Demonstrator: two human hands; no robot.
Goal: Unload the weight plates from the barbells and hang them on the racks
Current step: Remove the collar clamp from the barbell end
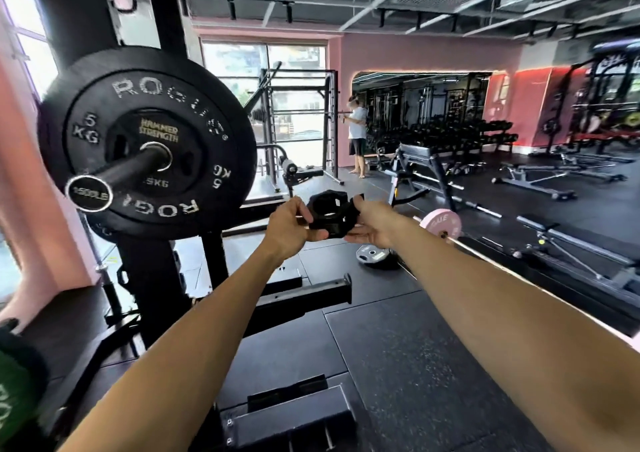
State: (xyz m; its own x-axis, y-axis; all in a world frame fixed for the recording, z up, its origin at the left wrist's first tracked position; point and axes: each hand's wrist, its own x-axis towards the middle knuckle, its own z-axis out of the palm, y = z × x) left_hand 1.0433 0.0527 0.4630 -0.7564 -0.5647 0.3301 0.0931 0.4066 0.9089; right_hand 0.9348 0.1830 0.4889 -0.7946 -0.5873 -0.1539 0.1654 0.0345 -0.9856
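Note:
A black 5 kg plate (221, 160) hangs on the barbell sleeve (117, 174) at the upper left, with a smaller black plate (154, 132) in front of it. The sleeve's end cap (89, 193) points toward me. To the right of the plates, both arms reach out and hold a black barbell collar (329, 214) in the air, off the bar. My left hand (289, 226) pinches its left side. My right hand (372, 223) grips its right side from below.
The black rack upright (152, 278) stands under the plates. A pink plate on another bar (440, 224) and a grey plate on the floor (372, 252) lie beyond my hands. Benches (426, 171) stand farther back, and a person (356, 132) stands by the window. A green plate edge (14, 392) shows at lower left.

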